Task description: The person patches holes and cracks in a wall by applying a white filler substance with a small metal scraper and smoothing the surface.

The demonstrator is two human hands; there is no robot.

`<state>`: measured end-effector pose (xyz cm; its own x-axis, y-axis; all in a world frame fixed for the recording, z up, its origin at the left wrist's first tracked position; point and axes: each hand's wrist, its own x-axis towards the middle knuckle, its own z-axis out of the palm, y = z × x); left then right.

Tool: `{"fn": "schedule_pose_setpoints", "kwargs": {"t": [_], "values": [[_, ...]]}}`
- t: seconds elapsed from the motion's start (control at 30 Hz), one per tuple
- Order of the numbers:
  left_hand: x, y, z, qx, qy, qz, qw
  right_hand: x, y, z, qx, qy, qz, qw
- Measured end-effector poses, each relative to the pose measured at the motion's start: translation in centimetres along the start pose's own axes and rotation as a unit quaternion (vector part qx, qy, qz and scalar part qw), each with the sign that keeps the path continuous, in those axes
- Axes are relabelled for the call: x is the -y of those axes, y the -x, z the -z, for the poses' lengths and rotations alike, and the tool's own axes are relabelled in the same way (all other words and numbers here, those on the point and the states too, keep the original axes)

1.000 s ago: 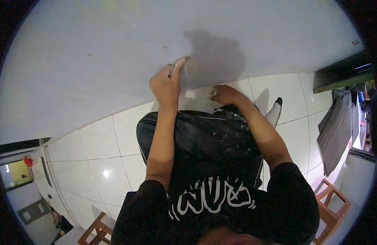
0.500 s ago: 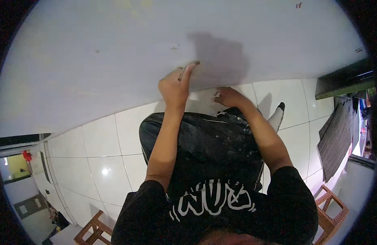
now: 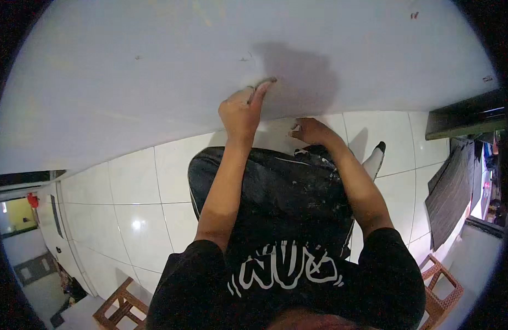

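My left hand (image 3: 241, 114) is raised against the pale wall (image 3: 127, 104), its fingers curled and the thumb side pointing up to the right. A small dark tip shows at its end near the wall surface; what it grips cannot be made out. Faint scuffs and small chips mark the wall above it, and a shadow falls to its right. Low over the floor by the wall's foot, my right hand (image 3: 313, 131) has its fingers bent inward. Something pale shows at those fingertips, too small to name. Dark trousers (image 3: 287, 187) with whitish spatters cover my folded legs.
White floor tiles (image 3: 133, 181) run along the wall. A brown woven-look stool (image 3: 443, 291) stands at the lower right, another stool (image 3: 122, 305) at the lower left. A grey mat (image 3: 449, 192) lies by the doorway at right. My foot (image 3: 375, 159) sticks out rightward.
The view has shifted slightly, and wall marks sit a little higher and farther right. My left hand shifts about as much in the picture; my right hand stays nearly in place.
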<state>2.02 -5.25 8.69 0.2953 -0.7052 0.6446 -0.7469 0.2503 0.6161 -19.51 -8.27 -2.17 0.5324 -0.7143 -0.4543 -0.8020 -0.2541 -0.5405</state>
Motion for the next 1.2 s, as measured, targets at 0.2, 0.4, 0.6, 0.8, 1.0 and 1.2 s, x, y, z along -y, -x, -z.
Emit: {"fn": "schedule_pose_setpoints", "kwargs": {"t": [0.2,0.4,0.6,0.8,1.0,1.2], "values": [[-1.9,-1.1,0.9,-0.01,0.005,-0.014,1.0,0.2,0.4,0.3,-0.003,-0.03,0.01,0.999],[0.1,0.5,-0.2,0.032,-0.021,-0.002,0.999,0.5,0.5,0.8,-0.005,-0.018,0.014,1.0],[-0.2,-0.2,0.6,0.009,-0.073,-0.062,0.995,-0.1,0.3,-0.3,0.001,-0.026,0.033,0.999],[-0.4,0.0,-0.6,0.014,-0.031,-0.045,0.998,-0.3,0.4,0.4,-0.007,-0.022,-0.001,1.0],[1.0,0.7,-0.4,0.024,-0.044,-0.037,0.998,1.0,0.5,0.5,0.012,-0.001,-0.001,1.0],[-0.3,-0.4,-0.3,-0.008,0.007,-0.019,1.0,-0.1,0.7,0.1,-0.016,-0.03,0.033,0.999]]}}
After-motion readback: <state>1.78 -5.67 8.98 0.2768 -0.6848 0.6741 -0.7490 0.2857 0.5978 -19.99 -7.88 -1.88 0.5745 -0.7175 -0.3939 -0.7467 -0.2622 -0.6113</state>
